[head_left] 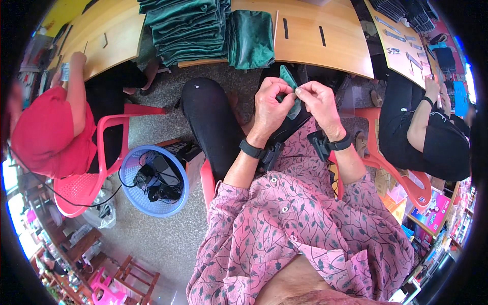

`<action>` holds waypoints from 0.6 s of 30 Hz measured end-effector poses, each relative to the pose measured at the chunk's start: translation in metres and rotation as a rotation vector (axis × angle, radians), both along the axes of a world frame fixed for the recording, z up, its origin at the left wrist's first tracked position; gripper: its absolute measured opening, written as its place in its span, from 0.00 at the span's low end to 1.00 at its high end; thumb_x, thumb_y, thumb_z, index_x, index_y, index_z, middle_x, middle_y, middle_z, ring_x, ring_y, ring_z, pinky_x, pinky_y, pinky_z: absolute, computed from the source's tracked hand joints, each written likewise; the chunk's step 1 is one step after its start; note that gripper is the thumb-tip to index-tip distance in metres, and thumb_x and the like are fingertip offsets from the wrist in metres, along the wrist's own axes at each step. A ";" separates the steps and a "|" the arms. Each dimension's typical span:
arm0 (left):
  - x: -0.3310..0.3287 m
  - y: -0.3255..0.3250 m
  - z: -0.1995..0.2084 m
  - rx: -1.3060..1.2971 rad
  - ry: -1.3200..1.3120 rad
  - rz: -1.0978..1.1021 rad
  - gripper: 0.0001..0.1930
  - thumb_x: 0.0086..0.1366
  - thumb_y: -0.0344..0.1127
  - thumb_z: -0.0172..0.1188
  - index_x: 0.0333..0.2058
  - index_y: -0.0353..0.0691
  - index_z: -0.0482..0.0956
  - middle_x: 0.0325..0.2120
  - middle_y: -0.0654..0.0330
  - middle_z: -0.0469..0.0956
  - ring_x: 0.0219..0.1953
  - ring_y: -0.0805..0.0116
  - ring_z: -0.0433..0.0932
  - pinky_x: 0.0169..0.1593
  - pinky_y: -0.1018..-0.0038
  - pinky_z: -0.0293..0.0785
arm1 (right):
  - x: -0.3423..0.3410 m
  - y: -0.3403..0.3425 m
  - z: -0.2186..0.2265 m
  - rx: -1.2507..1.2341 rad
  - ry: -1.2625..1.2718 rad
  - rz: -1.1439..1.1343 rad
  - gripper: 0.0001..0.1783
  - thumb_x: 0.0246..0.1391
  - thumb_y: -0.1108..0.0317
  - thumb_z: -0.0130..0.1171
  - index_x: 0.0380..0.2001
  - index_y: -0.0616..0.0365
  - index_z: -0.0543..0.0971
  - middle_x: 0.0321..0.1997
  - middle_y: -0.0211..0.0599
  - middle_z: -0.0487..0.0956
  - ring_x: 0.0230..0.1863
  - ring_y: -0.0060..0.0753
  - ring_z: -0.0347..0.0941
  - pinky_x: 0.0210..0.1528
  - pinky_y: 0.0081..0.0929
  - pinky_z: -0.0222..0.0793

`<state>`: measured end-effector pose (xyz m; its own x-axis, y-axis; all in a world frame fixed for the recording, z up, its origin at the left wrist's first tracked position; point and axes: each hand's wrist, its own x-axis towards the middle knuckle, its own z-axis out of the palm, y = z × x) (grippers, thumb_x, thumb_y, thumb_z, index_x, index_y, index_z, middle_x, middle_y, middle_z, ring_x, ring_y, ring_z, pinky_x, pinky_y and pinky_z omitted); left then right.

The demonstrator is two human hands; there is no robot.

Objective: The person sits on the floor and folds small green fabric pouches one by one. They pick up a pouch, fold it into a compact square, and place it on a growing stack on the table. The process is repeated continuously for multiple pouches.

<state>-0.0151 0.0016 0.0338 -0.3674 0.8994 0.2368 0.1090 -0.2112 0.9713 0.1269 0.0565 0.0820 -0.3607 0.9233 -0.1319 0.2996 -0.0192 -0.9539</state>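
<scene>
My left hand (273,104) and my right hand (319,102) come together above my lap, thumbs and forefingers pinching a small piece of dark green velvety cloth (287,76). Part of the cloth stands up past the fingertips and part hangs below them. Its exact shape is hidden behind the fingers. Just beyond, at the table's near edge, a folded green cloth piece (251,38) droops over the side. Left of it rises a tall stack of the same green cloth (188,30). Both wrists carry black straps with small devices.
The wooden table (325,25) has dark slots. A blue plastic basket (133,201) holding black adapters and cables stands on the floor at left. A person in red (51,127) sits left on a red chair (114,122); another in black (427,137) sits right, beside a table with metal tools.
</scene>
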 end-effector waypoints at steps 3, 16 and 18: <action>-0.003 -0.001 0.001 -0.058 -0.141 -0.101 0.06 0.57 0.26 0.67 0.34 0.34 0.81 0.37 0.61 0.78 0.37 0.75 0.77 0.42 0.78 0.75 | 0.004 0.003 0.001 -0.204 0.095 0.008 0.07 0.57 0.68 0.61 0.31 0.62 0.80 0.20 0.21 0.72 0.19 0.11 0.64 0.21 0.13 0.58; -0.010 -0.001 -0.007 -0.231 -0.536 -0.293 0.10 0.65 0.31 0.62 0.43 0.35 0.80 0.36 0.65 0.81 0.36 0.79 0.76 0.43 0.81 0.73 | 0.004 -0.001 -0.008 -0.324 0.301 -0.016 0.08 0.60 0.67 0.59 0.34 0.62 0.79 0.20 0.19 0.70 0.19 0.09 0.60 0.20 0.12 0.54; -0.009 -0.001 -0.004 -0.243 -0.557 -0.297 0.08 0.65 0.31 0.62 0.42 0.36 0.80 0.34 0.66 0.80 0.35 0.80 0.75 0.41 0.81 0.72 | 0.004 0.000 -0.009 -0.277 0.269 -0.001 0.08 0.61 0.67 0.59 0.34 0.62 0.79 0.21 0.18 0.70 0.19 0.09 0.60 0.20 0.12 0.54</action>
